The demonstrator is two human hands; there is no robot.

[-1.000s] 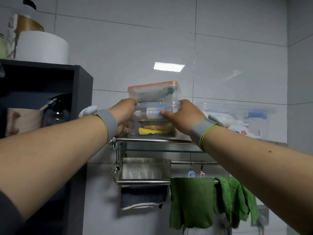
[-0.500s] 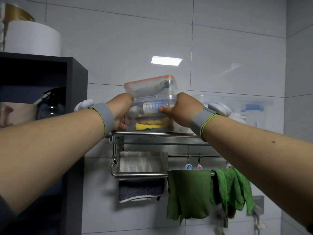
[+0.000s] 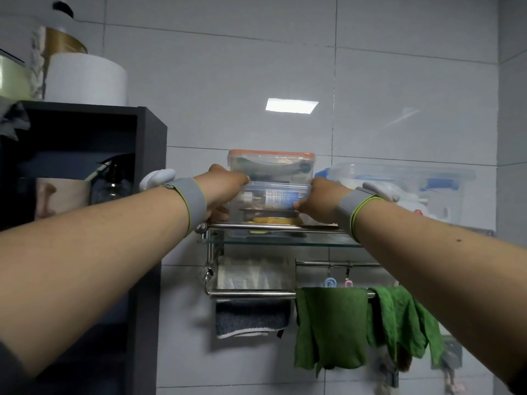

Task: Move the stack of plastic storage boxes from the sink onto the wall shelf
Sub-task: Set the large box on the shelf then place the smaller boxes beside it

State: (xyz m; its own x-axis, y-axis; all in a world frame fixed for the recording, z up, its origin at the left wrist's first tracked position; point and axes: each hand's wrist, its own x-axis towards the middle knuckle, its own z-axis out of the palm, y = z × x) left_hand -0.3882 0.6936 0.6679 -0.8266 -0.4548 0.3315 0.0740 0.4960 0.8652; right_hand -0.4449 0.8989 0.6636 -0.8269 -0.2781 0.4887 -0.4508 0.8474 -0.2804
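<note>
2 hands clamp the stack of boxes point(image 3: 271, 189) from opposite sides, left hand point(image 3: 225, 192) and right hand point(image 3: 322, 198) with fingers pressed flat against its walls to stop the tiers sliding as it sits on the glass wall shelf point(image 3: 273, 238).

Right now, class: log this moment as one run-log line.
phase: placing | stack of boxes: on glass shelf | left hand: gripping | right hand: gripping | release: pending

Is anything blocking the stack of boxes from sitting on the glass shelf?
Nothing visible does. The stack of boxes, held between left hand and right hand, is already on the glass shelf. Another clear container sits to its right.
</note>
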